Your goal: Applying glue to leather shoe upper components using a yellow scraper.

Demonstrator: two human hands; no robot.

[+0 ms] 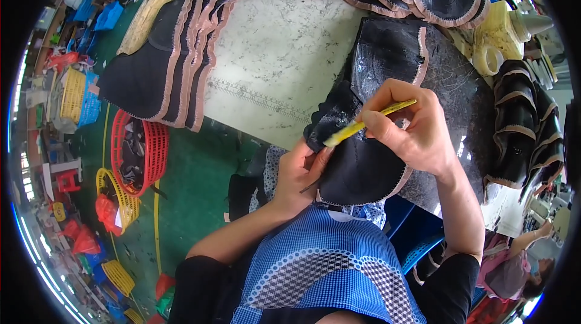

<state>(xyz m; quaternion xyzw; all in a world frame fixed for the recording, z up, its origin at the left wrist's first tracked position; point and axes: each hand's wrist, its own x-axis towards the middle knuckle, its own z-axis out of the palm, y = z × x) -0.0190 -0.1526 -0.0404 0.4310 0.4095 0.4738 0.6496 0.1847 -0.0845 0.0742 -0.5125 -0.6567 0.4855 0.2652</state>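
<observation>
My right hand [414, 127] is closed around a thin yellow brush [369, 123], whose whitish tip touches the edge of a black leather-like piece [363, 173]. My left hand [299, 176] pinches that piece at its left side, near a bunched, wavy-edged part [330, 115] that looks wet and shiny. A pinkish-brown strip with zigzag stitching borders the piece's curved side. Just beyond my right hand lies another glossy black piece [387, 52] with the same trim.
A white board [278, 39] with ruler markings lies ahead. Overlapping trimmed black pieces lie at its left [145, 76] and far edge [448, 0]. A yellow container [493, 30] and more black pieces [517, 124] are at right. Red [158, 154] and yellow baskets [124, 203] stand on the green floor. Someone sits at lower right.
</observation>
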